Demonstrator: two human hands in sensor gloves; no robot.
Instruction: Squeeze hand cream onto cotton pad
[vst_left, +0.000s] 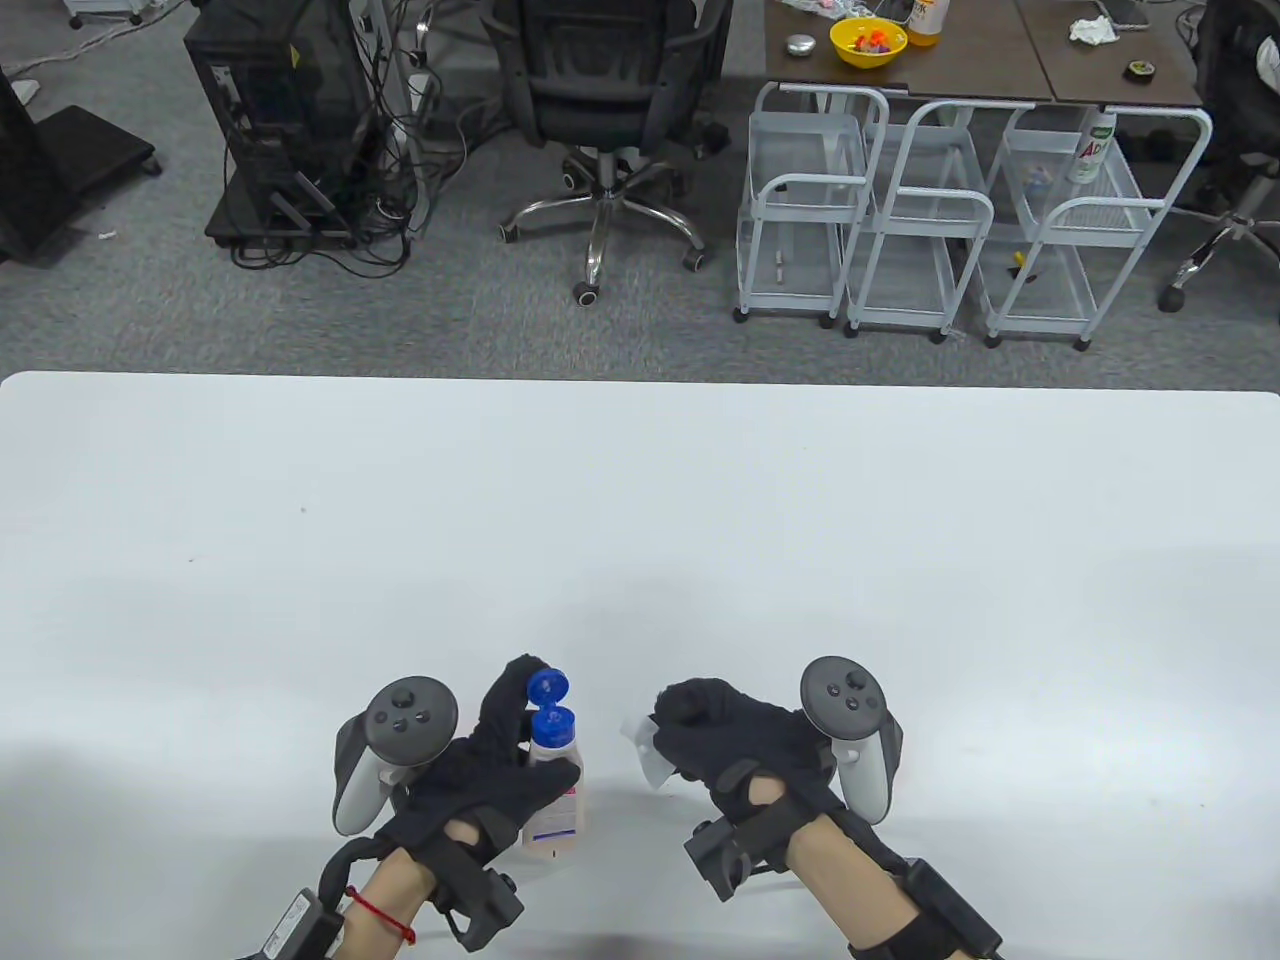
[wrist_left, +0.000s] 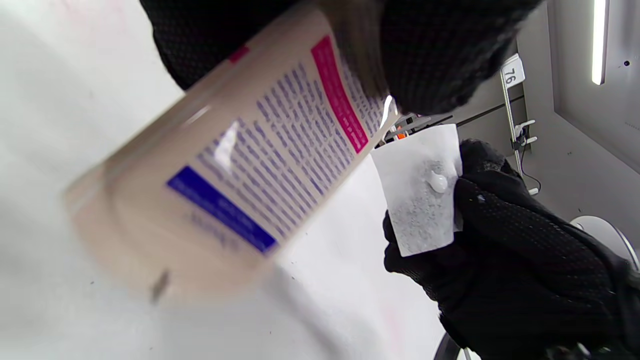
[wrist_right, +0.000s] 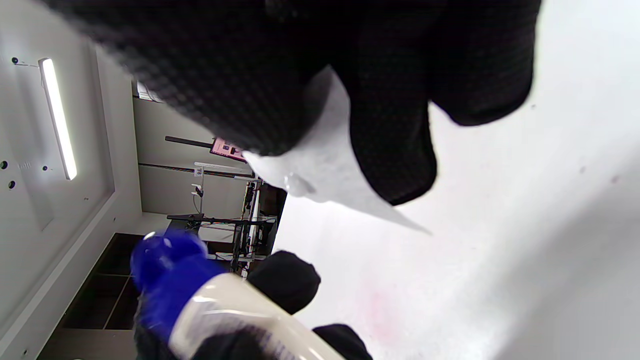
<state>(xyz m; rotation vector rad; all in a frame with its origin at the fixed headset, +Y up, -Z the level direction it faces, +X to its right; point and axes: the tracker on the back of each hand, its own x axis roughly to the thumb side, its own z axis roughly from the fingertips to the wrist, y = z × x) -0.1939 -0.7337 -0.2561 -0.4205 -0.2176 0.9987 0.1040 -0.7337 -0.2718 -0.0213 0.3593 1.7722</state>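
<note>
Left wrist view shows a cream bead (wrist_left: 438, 181) already sitting on the pad (wrist_left: 420, 190), pinched in my right hand (vst_left: 725, 740) near the bench's (vst_left: 640, 520) front edge. My left hand (vst_left: 490, 770) grips the bottle (vst_left: 553, 790), flip cap (vst_left: 549, 684) open. I'd keep the pad level and squeeze gently. One bottle, one pad, one bead.

the right hand (wrist_right: 320, 75) pinches a white cotton pad (wrist_right: 330, 175) bearing a small blob of cream (wrist_right: 297, 186). below, gloved fingers (wrist_right: 282, 280) grip a cream bottle (wrist_right: 235, 320), its blue cap (wrist_right: 167, 275) flipped open.
</note>
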